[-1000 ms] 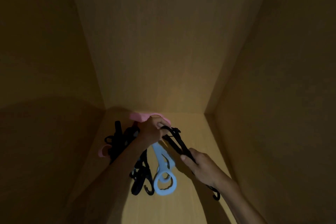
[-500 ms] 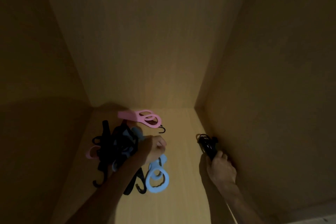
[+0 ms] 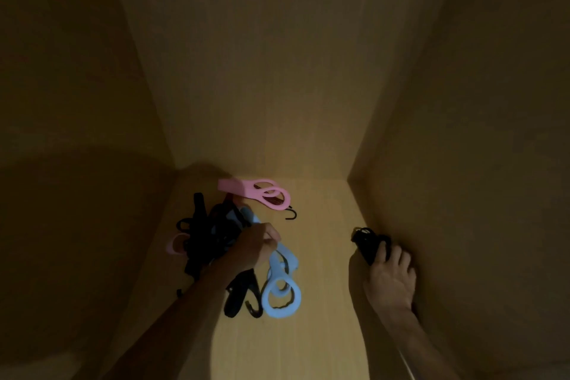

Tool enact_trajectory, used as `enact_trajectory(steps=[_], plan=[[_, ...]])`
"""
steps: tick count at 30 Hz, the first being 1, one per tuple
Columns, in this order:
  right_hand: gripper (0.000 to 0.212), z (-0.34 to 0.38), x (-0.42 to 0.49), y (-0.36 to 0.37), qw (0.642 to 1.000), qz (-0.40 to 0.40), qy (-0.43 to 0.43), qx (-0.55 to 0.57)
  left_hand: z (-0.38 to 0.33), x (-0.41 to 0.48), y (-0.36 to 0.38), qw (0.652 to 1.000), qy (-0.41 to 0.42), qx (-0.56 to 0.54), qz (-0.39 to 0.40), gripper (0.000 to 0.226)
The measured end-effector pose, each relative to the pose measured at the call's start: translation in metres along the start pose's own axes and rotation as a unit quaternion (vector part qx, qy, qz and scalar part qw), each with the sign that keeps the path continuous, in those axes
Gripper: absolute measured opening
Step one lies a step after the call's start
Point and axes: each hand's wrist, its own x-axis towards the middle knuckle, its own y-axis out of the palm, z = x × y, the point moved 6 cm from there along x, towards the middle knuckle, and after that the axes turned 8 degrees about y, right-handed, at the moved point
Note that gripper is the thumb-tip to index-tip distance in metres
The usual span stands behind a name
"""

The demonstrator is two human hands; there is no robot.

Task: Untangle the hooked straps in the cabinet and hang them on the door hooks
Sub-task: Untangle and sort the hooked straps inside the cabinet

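Pulled clear of the pile a second ago, the black strap (image 3: 367, 241) now lies bunched on the cabinet floor (image 3: 324, 256) beside the right wall (image 3: 462, 194); before, it was stretched between both hands. The right hand (image 3: 389, 278) has gone with it, from the middle over to the wall side. The view has also dropped a little since then.

That right hand lies palm down, its fingers (image 3: 398, 256) fairly straight and spread, with the tips on the near end of the black strap. Whether the thumb hooks under it I cannot tell in this light.

The left hand (image 3: 257, 245) is well apart from it, over at the pile. Its fingers are curled into a fist round the blue strap (image 3: 282, 293) where the strap leaves the tangle (image 3: 206, 237). From under the fist the blue strap runs toward the person and ends in a broad ring lying flat on the floor. Just beside that ring, below the left wrist, two black ends (image 3: 243, 293) from the tangle trail out, one of them hooked.

The tangle itself is a dark knot of black straps left of the fist, and a pink loop (image 3: 174, 245) pokes out at its left edge. Beyond it, near the back wall (image 3: 262, 71), a pink strap (image 3: 256, 193) lies flat with its ring pointing right. A small black hook (image 3: 291, 214) sits just by that ring. The left side of the cabinet is in deep shadow.
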Motion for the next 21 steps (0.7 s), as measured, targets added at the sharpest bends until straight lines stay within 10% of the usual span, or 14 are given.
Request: enact_trajectory(steps=[11,21], plan=[[0.030,0.142,-0.055,-0.039,0.918,0.086,-0.342,0.184,0.019,-0.037,-0.070,0.986,-0.024,0.028,-0.161,0.008],[0.045,0.228,-0.056,-0.017,0.864,0.236,-0.305,0.324,0.055,-0.071,-0.082,0.988,-0.122,0.027,-0.092,0.022]])
